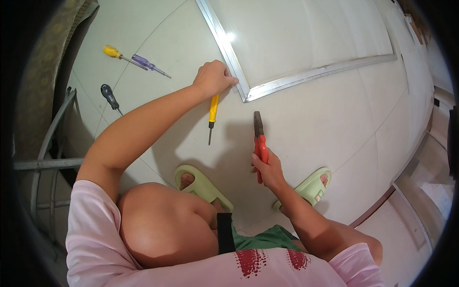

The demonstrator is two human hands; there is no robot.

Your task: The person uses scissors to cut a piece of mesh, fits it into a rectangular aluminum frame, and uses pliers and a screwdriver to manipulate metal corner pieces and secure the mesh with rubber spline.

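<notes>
Frame (315, 75) is laid on the floor (325, 129), its left bar (225, 47) touched by the curled left hand (213, 78), whose grip cannot be told; the near corner (246, 95) is already closed, pliers (262, 147) held clear by the right hand (268, 170).

From head height, one wide fisheye view faces steeply down at the floor (315, 129). The shirt (191, 270) is nearest, along the view's lower edge.

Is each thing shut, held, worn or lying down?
Red pliers, held in right hand, jaws apparently shut.
Metal frame, lying flat, near corner joined.
Left hand, at frame's edge.
Nearer yellow screwdriver, partly hidden.
Farther yellow screwdriver, lying down.
Purple screwdriver, lying down.
Black screwdriver, lying down.
Green slippers, worn.
</notes>
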